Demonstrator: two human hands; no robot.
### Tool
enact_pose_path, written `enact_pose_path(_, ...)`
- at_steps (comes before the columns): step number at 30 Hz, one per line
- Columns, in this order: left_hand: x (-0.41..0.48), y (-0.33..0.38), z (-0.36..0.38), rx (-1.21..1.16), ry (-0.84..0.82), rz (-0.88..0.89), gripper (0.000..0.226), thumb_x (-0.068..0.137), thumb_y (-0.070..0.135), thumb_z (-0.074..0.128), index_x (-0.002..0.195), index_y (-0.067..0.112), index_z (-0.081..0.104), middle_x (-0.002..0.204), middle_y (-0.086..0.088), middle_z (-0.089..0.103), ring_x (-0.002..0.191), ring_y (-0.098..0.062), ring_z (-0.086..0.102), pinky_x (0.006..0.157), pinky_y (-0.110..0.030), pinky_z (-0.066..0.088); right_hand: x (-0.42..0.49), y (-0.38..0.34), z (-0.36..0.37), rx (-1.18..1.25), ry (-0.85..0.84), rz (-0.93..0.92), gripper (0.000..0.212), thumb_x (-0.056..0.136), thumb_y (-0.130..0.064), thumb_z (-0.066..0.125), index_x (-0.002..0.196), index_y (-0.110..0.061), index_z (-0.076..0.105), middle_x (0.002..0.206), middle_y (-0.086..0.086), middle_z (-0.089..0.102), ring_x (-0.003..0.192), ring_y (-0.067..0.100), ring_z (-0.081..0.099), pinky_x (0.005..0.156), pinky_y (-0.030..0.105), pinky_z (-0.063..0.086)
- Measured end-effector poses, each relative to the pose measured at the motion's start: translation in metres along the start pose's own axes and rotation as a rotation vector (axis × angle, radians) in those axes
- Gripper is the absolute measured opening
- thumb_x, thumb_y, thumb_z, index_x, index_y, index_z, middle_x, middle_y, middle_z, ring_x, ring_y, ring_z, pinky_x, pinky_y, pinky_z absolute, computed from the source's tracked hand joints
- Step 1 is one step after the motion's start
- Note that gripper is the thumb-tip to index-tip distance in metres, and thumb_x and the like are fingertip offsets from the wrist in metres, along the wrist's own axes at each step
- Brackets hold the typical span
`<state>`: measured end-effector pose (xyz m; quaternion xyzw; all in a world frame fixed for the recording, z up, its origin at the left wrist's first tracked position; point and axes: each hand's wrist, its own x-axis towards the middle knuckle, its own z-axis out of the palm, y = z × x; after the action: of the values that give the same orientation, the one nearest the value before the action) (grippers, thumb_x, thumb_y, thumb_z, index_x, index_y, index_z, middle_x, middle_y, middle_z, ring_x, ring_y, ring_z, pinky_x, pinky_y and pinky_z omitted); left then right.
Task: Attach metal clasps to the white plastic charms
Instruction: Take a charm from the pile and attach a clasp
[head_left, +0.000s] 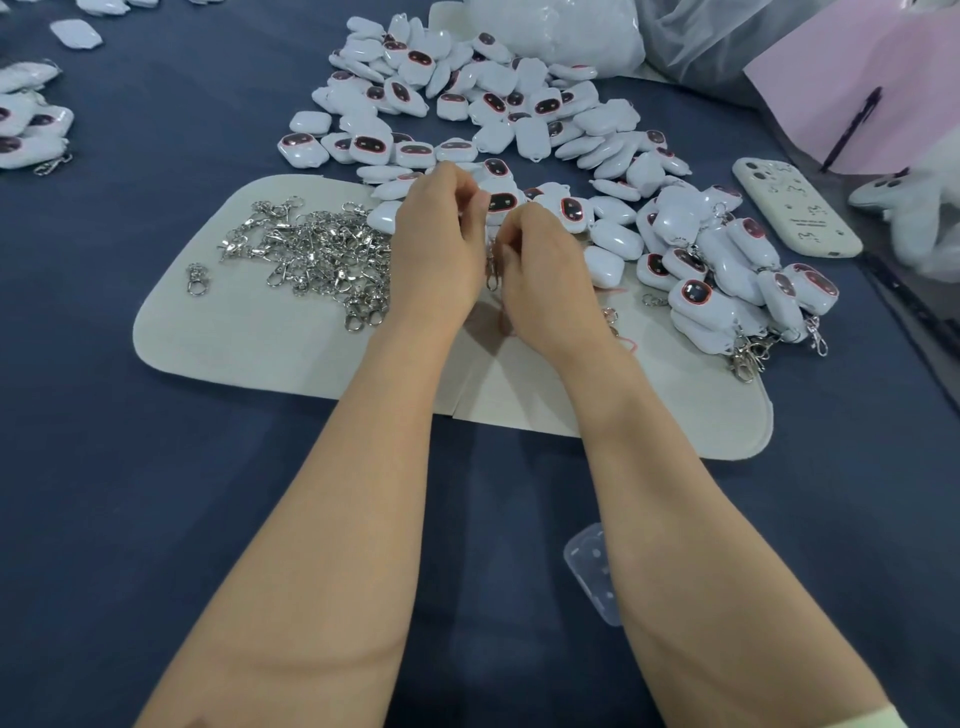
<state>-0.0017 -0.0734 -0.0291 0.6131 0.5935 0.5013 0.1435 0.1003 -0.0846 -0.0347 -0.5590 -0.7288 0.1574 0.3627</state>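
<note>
Looking down on a dark blue cloth-covered worktop (156, 467), with a cream felt mat with rounded corners (249, 343) spread across the middle of it. Behind the mat and lapping onto its far edge, got a big loose heap of white plastic charms with dark red-rimmed faces (467, 104). Off to the right, spilling over the mat's edge, a smaller bunch of charms with clasps already on (727, 296). On the mat's left half, a tangled pile of silver metal clasps (322, 254). Then the hands: left hand (439, 249) and right hand (543, 270) close together over the mat's middle, fingers curled in, both pinching at one dangling silver clasp (491, 270) hanging between them. Can't tell whether a charm is in that grip too, fingertips turned away. Cream phone (795, 208) camera side up at far right, just beside the finished bunch. Small clear plastic piece (592, 577) on the cloth by the right forearm. Lastly one stray clasp (197, 278) lying alone just left of the pile.
</note>
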Motion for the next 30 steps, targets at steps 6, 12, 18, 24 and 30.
enact_pose_path(6,0.0,0.003,0.0,-0.015,0.003,0.021,0.017,0.096,0.013,0.047,0.101,0.0,0.058,0.1,-0.01,0.062,0.091,-0.021,0.054,0.079,-0.027,0.04,0.002,-0.003,-0.001,0.022,0.025,0.019,0.014,0.088,0.004,0.042,0.095,-0.001,0.053,0.095,0.015,0.058,0.085,0.026,0.052,0.072,0.028,0.036)
enact_pose_path(12,0.001,0.006,0.001,-0.279,0.031,-0.194,0.007,0.098,0.018,0.049,0.095,0.014,0.053,0.078,0.017,0.052,0.072,0.003,0.05,0.069,-0.006,0.038,0.001,-0.01,-0.001,0.245,0.142,0.059,0.013,0.09,0.003,0.047,0.099,-0.001,0.055,0.094,0.004,0.058,0.082,0.018,0.055,0.076,0.025,0.044)
enact_pose_path(18,0.004,0.006,0.006,-0.623,-0.001,-0.448,0.012,0.098,0.02,0.049,0.096,0.011,0.056,0.089,-0.003,0.058,0.081,-0.017,0.059,0.073,-0.034,0.057,-0.001,-0.014,-0.001,0.457,0.25,0.083,0.018,0.088,0.004,0.052,0.091,-0.014,0.052,0.082,-0.011,0.057,0.075,0.008,0.056,0.075,0.022,0.05)
enact_pose_path(24,0.005,0.005,0.004,-0.604,0.025,-0.457,0.014,0.098,0.019,0.049,0.086,0.014,0.053,0.079,0.002,0.053,0.069,-0.01,0.054,0.056,-0.019,0.052,0.0,-0.013,-0.003,0.527,0.282,0.105,0.024,0.088,0.003,0.056,0.086,-0.02,0.05,0.081,-0.007,0.059,0.079,0.014,0.061,0.081,0.03,0.053)
enact_pose_path(30,0.004,0.007,-0.005,-0.367,-0.074,-0.318,0.015,0.096,0.022,0.051,0.094,0.014,0.063,0.083,0.011,0.058,0.085,-0.011,0.056,0.088,-0.042,0.053,0.002,-0.009,-0.004,0.527,0.276,0.137,0.016,0.089,0.001,0.057,0.089,-0.015,0.054,0.081,-0.007,0.06,0.078,0.01,0.061,0.081,0.029,0.053)
